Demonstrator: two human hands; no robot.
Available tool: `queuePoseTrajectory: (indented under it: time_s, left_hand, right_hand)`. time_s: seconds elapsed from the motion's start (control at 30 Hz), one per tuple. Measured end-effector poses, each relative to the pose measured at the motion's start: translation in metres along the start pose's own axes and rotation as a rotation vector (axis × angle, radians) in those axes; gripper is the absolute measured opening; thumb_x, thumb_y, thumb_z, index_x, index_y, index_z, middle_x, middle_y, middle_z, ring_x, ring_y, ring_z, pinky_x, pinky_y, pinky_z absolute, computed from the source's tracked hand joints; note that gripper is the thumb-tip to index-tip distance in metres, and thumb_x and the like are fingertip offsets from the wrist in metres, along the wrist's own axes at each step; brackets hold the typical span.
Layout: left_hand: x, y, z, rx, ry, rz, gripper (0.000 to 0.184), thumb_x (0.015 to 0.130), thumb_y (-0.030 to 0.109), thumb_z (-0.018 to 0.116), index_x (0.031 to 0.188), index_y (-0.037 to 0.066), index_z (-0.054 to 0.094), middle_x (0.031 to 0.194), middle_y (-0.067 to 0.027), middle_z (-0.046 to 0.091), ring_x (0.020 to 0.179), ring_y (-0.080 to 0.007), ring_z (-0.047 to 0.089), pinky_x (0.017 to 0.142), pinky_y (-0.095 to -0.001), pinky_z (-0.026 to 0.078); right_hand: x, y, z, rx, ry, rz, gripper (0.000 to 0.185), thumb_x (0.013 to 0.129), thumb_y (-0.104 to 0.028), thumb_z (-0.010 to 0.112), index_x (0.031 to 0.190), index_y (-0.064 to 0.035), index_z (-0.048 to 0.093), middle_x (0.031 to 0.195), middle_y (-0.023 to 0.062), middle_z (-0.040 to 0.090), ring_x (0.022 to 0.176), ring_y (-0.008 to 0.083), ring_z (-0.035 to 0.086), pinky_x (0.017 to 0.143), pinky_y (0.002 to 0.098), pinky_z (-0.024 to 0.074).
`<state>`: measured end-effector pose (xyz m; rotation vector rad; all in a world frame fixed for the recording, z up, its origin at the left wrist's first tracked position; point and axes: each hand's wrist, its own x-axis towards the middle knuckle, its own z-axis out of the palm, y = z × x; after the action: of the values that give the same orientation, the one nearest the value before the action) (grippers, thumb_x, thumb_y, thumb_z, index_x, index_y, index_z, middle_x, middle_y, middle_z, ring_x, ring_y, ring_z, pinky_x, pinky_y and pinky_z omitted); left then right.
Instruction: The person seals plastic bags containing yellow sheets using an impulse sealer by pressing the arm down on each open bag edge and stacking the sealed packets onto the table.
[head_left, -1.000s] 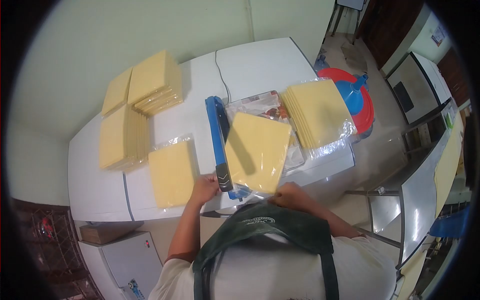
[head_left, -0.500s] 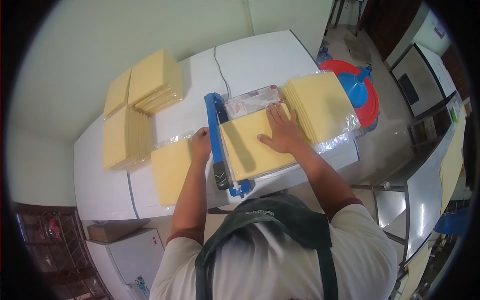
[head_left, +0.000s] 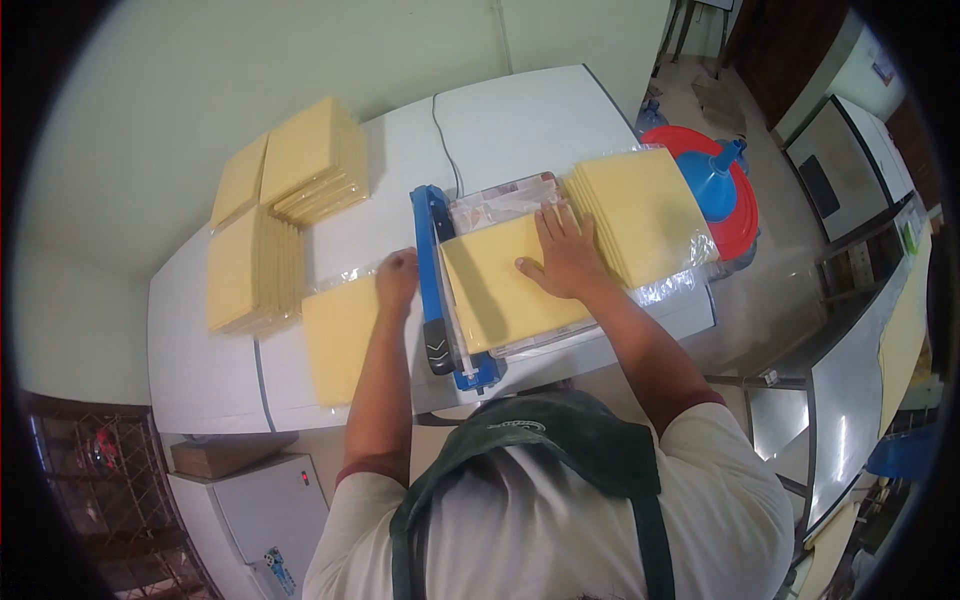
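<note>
My right hand [head_left: 568, 258] lies flat with its fingers apart on a yellow pack in a clear plastic bag [head_left: 510, 300]. Along that pack's left edge runs a long blue impulse sealer [head_left: 428, 265], its black-ended arm lowered close to the table. Just left of the sealer, my left hand [head_left: 397, 280] is closed; what its fingers hold, if anything, is hidden. Beneath my left wrist is another bagged yellow pack [head_left: 338, 340], lying flat. A patterned box-like surface [head_left: 510, 200] shows behind and under the pack at my right hand.
Bagged yellow stacks [head_left: 312, 155] stand at the table's left back. At the right, a row of overlapping yellow packs [head_left: 645, 205] lies close to my right hand. A cord [head_left: 447, 145] crosses the white table [head_left: 530, 105]. Beyond its right edge are a red lid [head_left: 740, 235] and blue funnel [head_left: 708, 185].
My left hand has shifted slightly to the left, away from the sealer. My right hand stays flat on the pack. The whole view has tilted a little.
</note>
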<state>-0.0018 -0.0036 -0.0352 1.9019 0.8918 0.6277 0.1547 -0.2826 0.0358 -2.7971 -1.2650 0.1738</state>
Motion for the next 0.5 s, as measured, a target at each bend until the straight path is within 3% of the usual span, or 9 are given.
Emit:
queuePoseTrajectory:
  time_s: [0.03, 0.07, 0.13, 0.2, 0.23, 0.27, 0.33, 0.4, 0.5]
  left_hand:
    - [0.009, 0.015, -0.019, -0.231, -0.049, -0.222, 0.029, 0.100, 0.027, 0.056, 0.110, 0.002, 0.068, 0.095, -0.0063, 0.070, 0.085, -0.0163, 0.066, 0.074, -0.0311, 0.053]
    - [0.003, 0.044, -0.043, -0.291, 0.011, -0.171, 0.032, 0.102, 0.026, 0.054, 0.119, 0.002, 0.063, 0.110, -0.0081, 0.067, 0.097, -0.0152, 0.064, 0.081, -0.0302, 0.052]
    - [-0.015, 0.114, -0.085, -0.456, 0.171, 0.126, 0.039, 0.106, 0.031, 0.045, 0.128, 0.001, 0.057, 0.121, -0.0111, 0.064, 0.108, -0.0186, 0.061, 0.093, -0.0329, 0.048]
    - [-0.079, 0.222, -0.095, -0.528, 0.106, 0.409, 0.046, 0.106, 0.030, 0.040, 0.137, -0.002, 0.050, 0.132, -0.0154, 0.059, 0.122, -0.0243, 0.056, 0.106, -0.0405, 0.041]
    - [-0.097, 0.220, -0.093, -0.630, -0.147, 0.600, 0.052, 0.105, 0.034, 0.037, 0.140, -0.003, 0.047, 0.141, -0.0193, 0.052, 0.132, -0.0276, 0.048, 0.113, -0.0423, 0.034]
    - [-0.120, 0.206, -0.055, -0.611, -0.354, 0.910, 0.059, 0.103, 0.040, 0.048, 0.143, -0.003, 0.042, 0.147, -0.0216, 0.044, 0.140, -0.0346, 0.041, 0.116, -0.0465, 0.029]
    - [-0.161, 0.266, -0.029, -0.249, -0.857, 0.806, 0.063, 0.101, 0.038, 0.045, 0.146, -0.005, 0.037, 0.155, -0.0260, 0.033, 0.147, -0.0409, 0.028, 0.119, -0.0499, 0.021]
    - [-0.159, 0.211, 0.052, -0.060, -0.690, 0.679, 0.072, 0.099, 0.042, 0.049, 0.148, -0.008, 0.033, 0.156, -0.0297, 0.029, 0.147, -0.0445, 0.023, 0.120, -0.0539, 0.017]
    - [-0.122, 0.116, 0.105, 0.511, -0.281, 0.494, 0.077, 0.096, 0.042, 0.054, 0.147, -0.012, 0.032, 0.155, -0.0329, 0.027, 0.148, -0.0465, 0.020, 0.120, -0.0567, 0.014]
  right_hand:
    - [-0.004, 0.001, -0.007, 0.032, 0.017, 0.019, 0.094, 0.094, -0.064, 0.042, 0.156, 0.0018, 0.017, 0.165, 0.0180, 0.012, 0.154, 0.0321, 0.006, 0.118, 0.0647, 0.0056]
    - [-0.006, 0.003, -0.012, 0.063, 0.035, 0.037, 0.093, 0.094, -0.063, 0.043, 0.156, 0.0025, 0.019, 0.165, 0.0195, 0.012, 0.153, 0.0337, 0.007, 0.117, 0.0647, 0.0061]
    - [-0.009, 0.011, -0.002, 0.057, 0.089, 0.025, 0.092, 0.094, -0.062, 0.044, 0.155, 0.0038, 0.021, 0.164, 0.0213, 0.013, 0.153, 0.0353, 0.009, 0.117, 0.0651, 0.0071]
    - [-0.020, 0.007, 0.013, 0.057, 0.121, 0.012, 0.091, 0.094, -0.061, 0.044, 0.153, 0.0052, 0.023, 0.163, 0.0231, 0.015, 0.152, 0.0368, 0.010, 0.116, 0.0655, 0.0081]
    - [-0.023, 0.005, 0.015, 0.043, 0.113, 0.017, 0.092, 0.094, -0.061, 0.044, 0.153, 0.0063, 0.024, 0.163, 0.0238, 0.015, 0.152, 0.0374, 0.010, 0.116, 0.0654, 0.0091]
    - [-0.021, 0.004, 0.016, 0.027, 0.110, 0.019, 0.092, 0.094, -0.061, 0.044, 0.152, 0.0074, 0.025, 0.163, 0.0245, 0.015, 0.152, 0.0379, 0.011, 0.116, 0.0654, 0.0101]
    - [-0.022, 0.008, 0.022, -0.012, 0.119, -0.013, 0.093, 0.094, -0.061, 0.045, 0.152, 0.0078, 0.024, 0.163, 0.0245, 0.015, 0.152, 0.0379, 0.010, 0.116, 0.0652, 0.0104]
    - [-0.022, 0.005, 0.030, -0.069, 0.150, 0.000, 0.096, 0.093, -0.063, 0.044, 0.154, 0.0079, 0.019, 0.164, 0.0246, 0.011, 0.153, 0.0376, 0.007, 0.117, 0.0646, 0.0104]
    - [-0.021, 0.005, 0.024, -0.072, 0.061, 0.022, 0.097, 0.093, -0.064, 0.043, 0.154, 0.0077, 0.017, 0.164, 0.0247, 0.011, 0.153, 0.0373, 0.006, 0.117, 0.0646, 0.0100]
